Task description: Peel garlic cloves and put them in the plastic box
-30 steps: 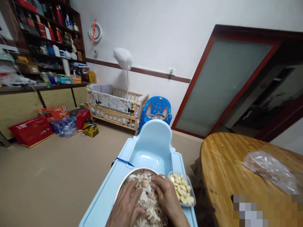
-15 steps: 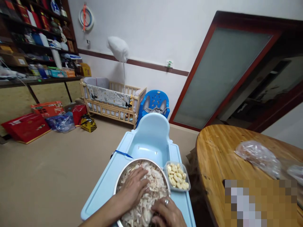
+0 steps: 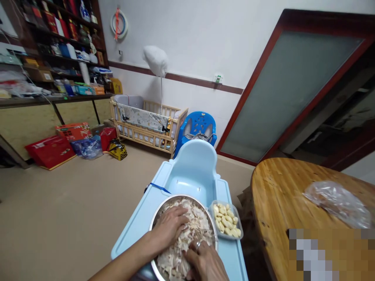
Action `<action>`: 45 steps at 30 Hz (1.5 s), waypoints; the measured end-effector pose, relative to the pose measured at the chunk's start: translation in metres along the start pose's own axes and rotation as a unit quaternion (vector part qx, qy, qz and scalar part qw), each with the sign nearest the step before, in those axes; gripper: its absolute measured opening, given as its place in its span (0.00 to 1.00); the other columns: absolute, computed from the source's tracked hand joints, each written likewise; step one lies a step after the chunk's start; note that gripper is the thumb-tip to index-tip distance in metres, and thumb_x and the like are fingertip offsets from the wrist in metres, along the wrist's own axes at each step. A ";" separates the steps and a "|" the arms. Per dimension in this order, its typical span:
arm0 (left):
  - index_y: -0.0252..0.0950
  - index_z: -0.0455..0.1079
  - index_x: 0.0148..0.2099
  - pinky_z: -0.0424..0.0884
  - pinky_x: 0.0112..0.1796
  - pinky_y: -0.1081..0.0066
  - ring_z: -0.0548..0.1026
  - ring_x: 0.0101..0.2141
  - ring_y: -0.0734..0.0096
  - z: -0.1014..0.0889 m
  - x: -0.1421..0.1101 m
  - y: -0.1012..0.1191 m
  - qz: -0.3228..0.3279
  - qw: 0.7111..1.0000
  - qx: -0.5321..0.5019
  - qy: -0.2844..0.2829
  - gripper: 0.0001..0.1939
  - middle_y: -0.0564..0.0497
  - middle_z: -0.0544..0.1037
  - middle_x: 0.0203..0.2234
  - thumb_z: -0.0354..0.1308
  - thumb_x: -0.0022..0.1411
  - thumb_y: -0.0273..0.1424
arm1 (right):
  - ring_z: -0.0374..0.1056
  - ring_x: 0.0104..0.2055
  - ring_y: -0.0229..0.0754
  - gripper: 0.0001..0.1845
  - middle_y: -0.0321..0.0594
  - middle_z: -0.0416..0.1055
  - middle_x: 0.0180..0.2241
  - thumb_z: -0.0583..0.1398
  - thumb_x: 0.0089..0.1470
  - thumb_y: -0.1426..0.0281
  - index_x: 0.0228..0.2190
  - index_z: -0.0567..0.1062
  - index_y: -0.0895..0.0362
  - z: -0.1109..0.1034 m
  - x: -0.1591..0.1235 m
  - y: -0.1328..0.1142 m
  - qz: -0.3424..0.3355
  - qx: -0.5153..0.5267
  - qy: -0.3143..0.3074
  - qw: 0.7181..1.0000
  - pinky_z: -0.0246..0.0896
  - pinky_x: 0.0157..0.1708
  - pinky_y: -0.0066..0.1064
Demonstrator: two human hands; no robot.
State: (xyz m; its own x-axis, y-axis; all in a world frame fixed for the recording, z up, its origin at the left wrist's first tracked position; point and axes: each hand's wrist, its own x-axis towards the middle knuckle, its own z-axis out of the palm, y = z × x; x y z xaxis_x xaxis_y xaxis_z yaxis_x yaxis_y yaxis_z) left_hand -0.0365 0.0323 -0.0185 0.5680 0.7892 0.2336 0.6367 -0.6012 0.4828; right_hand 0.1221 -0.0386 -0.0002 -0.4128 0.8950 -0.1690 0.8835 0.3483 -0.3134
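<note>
A round metal bowl (image 3: 154, 221) full of papery garlic skins (image 3: 199, 224) rests on the light blue tray of a child's high chair (image 3: 137, 230). My left hand (image 3: 171, 226) lies on the skins at the bowl's left side, palm down with its fingers stretched out. Wearing a ring, my right hand (image 3: 205, 259) reaches in at the lower right. Its fingers curl into the skins, and whatever lies between their tips is hidden. Just right of the bowl, a clear plastic container (image 3: 227, 235) holds several peeled garlic cloves (image 3: 225, 219).
At the right stands a wooden table (image 3: 275, 195) with a clear plastic bag (image 3: 336, 201) on it. Behind the high chair are a blue chair (image 3: 200, 123) and a wooden crib (image 3: 143, 136). Red bags (image 3: 51, 152) sit on the floor at left, below a loaded counter.
The view has swung slightly left, so everything sits further right. My right hand has shifted a little up into the skins, its fingers curled in more. My left hand stays on the skins.
</note>
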 end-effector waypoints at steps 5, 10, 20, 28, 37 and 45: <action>0.38 0.74 0.40 0.63 0.50 0.59 0.69 0.50 0.60 -0.002 0.000 0.003 -0.007 1.000 -0.002 -0.001 0.12 0.47 0.74 0.48 0.55 0.55 0.22 | 0.64 0.35 0.40 0.14 0.37 0.71 0.31 0.52 0.44 0.83 0.26 0.73 0.54 -0.009 -0.006 0.002 -0.023 0.065 0.070 0.995 0.52 0.33 0.26; 0.38 0.74 0.40 0.62 0.51 0.59 0.69 0.50 0.59 -0.003 -0.001 0.005 -0.005 1.000 -0.005 0.005 0.12 0.47 0.74 0.48 0.55 0.55 0.22 | 0.64 0.38 0.42 0.13 0.38 0.71 0.34 0.56 0.40 0.81 0.27 0.73 0.53 -0.012 -0.006 0.003 -0.019 0.030 0.028 0.999 0.52 0.35 0.28; 0.37 0.73 0.40 0.63 0.50 0.58 0.70 0.49 0.59 -0.005 -0.002 0.004 0.002 1.000 -0.013 0.009 0.11 0.45 0.74 0.48 0.55 0.55 0.22 | 0.64 0.39 0.45 0.12 0.43 0.70 0.38 0.59 0.41 0.78 0.31 0.74 0.54 -0.008 0.003 -0.003 0.000 -0.003 -0.006 1.000 0.52 0.38 0.30; 0.38 0.68 0.48 0.62 0.52 0.59 0.64 0.54 0.62 0.000 -0.010 -0.005 0.021 0.999 -0.019 0.018 0.16 0.44 0.68 0.53 0.54 0.57 0.23 | 0.64 0.37 0.41 0.09 0.38 0.68 0.33 0.57 0.46 0.79 0.28 0.73 0.54 -0.012 -0.006 0.000 -0.046 0.034 0.040 0.998 0.51 0.38 0.27; 0.35 0.71 0.42 0.66 0.48 0.62 0.70 0.49 0.62 -0.002 0.000 -0.011 -0.007 0.999 -0.028 0.021 0.12 0.43 0.73 0.49 0.52 0.57 0.24 | 0.65 0.40 0.42 0.08 0.39 0.71 0.36 0.55 0.54 0.75 0.34 0.72 0.53 -0.015 -0.009 0.014 -0.052 0.083 0.076 0.992 0.54 0.41 0.28; 0.35 0.72 0.42 0.66 0.48 0.61 0.71 0.49 0.60 -0.005 0.003 -0.009 -0.024 0.999 -0.033 0.003 0.14 0.43 0.74 0.48 0.51 0.55 0.20 | 0.66 0.41 0.46 0.22 0.41 0.71 0.41 0.57 0.43 0.85 0.39 0.73 0.52 -0.014 0.006 0.015 0.038 -0.001 0.091 0.995 0.56 0.40 0.32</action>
State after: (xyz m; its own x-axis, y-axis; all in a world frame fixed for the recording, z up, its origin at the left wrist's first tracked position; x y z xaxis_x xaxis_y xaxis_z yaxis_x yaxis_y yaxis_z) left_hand -0.0432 0.0403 -0.0184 0.5338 0.8179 0.2145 0.6272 -0.5531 0.5483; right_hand 0.1361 -0.0242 0.0074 -0.2980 0.9544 -0.0199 0.9108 0.2780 -0.3051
